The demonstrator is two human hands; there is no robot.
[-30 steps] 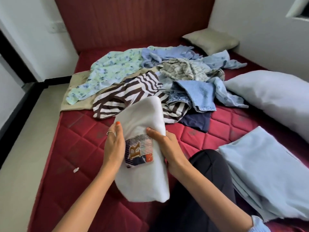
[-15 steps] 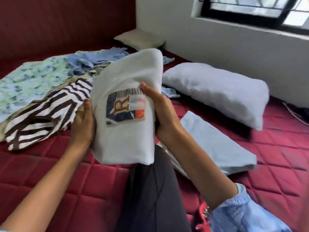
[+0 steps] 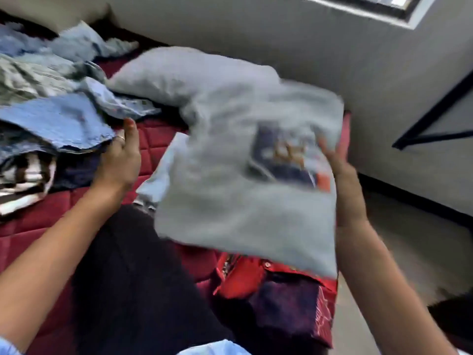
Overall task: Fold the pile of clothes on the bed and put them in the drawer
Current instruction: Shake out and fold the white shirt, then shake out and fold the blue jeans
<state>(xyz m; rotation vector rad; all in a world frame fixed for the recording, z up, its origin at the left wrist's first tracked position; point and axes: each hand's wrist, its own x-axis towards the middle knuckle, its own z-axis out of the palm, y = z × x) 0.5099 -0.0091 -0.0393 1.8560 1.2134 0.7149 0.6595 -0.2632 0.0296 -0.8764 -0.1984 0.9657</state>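
Holding the folded white shirt at its right edge is the right hand; left hand w/ relaxed fingers, empty, near denim.

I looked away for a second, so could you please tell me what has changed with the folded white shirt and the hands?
The left hand has let go of the folded white shirt and now sits open near the unfolded pile. The right hand alone carries the shirt rightward, over a red and dark garment at the bed's edge. The pile and pillow stayed put.
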